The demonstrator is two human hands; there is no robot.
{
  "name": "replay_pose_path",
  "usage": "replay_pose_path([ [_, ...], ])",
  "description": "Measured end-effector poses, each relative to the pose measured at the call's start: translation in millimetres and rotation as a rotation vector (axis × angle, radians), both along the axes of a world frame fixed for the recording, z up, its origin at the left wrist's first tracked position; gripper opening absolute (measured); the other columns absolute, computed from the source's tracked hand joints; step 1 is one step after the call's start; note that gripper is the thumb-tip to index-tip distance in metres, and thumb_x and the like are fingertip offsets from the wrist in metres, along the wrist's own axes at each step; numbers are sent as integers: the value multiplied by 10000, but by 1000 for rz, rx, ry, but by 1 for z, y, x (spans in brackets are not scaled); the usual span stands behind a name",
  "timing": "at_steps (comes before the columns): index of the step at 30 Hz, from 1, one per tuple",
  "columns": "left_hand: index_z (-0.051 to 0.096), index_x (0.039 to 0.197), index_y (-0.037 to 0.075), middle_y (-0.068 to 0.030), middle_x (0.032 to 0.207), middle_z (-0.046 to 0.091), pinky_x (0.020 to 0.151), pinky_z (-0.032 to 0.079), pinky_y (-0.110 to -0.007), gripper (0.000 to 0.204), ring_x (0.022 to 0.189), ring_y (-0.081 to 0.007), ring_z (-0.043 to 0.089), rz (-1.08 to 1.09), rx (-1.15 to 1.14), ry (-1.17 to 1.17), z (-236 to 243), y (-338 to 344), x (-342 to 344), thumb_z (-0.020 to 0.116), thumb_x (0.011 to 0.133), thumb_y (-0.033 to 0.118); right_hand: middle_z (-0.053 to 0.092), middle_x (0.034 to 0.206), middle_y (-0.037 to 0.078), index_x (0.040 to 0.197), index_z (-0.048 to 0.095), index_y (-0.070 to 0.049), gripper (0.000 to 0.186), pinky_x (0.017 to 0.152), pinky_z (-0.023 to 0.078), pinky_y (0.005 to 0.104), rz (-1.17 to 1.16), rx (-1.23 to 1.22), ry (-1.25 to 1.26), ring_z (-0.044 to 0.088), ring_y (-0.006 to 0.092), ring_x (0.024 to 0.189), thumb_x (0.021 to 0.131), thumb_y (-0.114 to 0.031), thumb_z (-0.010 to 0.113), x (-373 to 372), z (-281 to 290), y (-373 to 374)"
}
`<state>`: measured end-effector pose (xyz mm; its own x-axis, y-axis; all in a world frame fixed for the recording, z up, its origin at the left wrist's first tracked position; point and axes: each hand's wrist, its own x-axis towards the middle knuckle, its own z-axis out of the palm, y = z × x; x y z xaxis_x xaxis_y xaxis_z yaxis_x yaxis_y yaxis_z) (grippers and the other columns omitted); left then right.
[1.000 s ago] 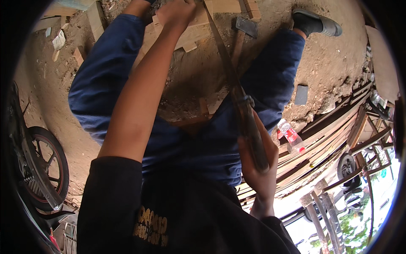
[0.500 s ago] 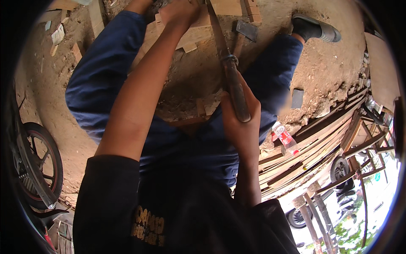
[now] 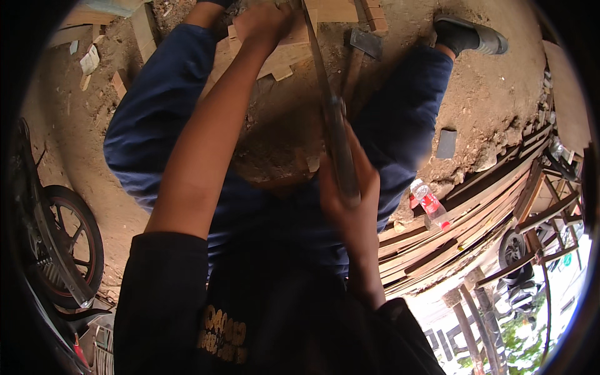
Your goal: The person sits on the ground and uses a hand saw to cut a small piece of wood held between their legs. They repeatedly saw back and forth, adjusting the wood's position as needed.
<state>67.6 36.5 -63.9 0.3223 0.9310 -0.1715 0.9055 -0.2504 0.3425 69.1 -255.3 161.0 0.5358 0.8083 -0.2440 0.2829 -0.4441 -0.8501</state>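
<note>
My right hand is closed round the dark handle of a long tool whose narrow metal blade runs up to the top of the view. My left hand is closed at the pale wooden pieces between my feet, just left of the blade; what its fingers grip is hidden and blurred. A dark-headed hammer lies on the dirt right of the blade, its wooden handle pointing toward me.
A motorbike wheel stands at the left. A plastic bottle lies beside stacked planks at the right, below a flat grey piece. My outstretched legs frame the wood. Wooden frames and vehicles fill the lower right.
The tool and my right hand moved leftward and away from me, then came back a little toward me. My left hand stays near the same place.
</note>
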Motion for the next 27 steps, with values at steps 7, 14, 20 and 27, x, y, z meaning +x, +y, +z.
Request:
replay_pose_path([
  [7,745,962,2,-249,983,735,699,576,-528,347,846,-406,727,-350,163,160,9,-5,-1,512,941,258,719,1019,283,1445,439,107,577,765,590,367,-26,-49,86,750,373,942,896,15,593,13,-21,22],
  [14,737,962,29,-228,946,736,690,571,-554,348,821,-419,726,-163,207,98,-17,3,-8,478,960,262,692,847,280,1457,427,76,679,696,573,420,-42,77,-71,740,388,794,803,53,607,-3,-13,-26],
  [20,725,1115,9,-282,1139,700,951,503,-551,533,1081,-453,674,-259,11,195,23,-9,-4,365,1012,388,714,1194,233,1447,462,97,534,924,542,302,-43,-198,210,712,241,1088,926,49,568,21,-15,46],
  [27,741,1178,72,-234,1204,704,971,496,-498,600,1149,-414,664,-54,-51,129,42,-12,-4,344,963,468,706,881,261,1465,437,80,621,718,573,366,-134,-24,112,751,228,804,869,55,611,-23,-13,-30],
])
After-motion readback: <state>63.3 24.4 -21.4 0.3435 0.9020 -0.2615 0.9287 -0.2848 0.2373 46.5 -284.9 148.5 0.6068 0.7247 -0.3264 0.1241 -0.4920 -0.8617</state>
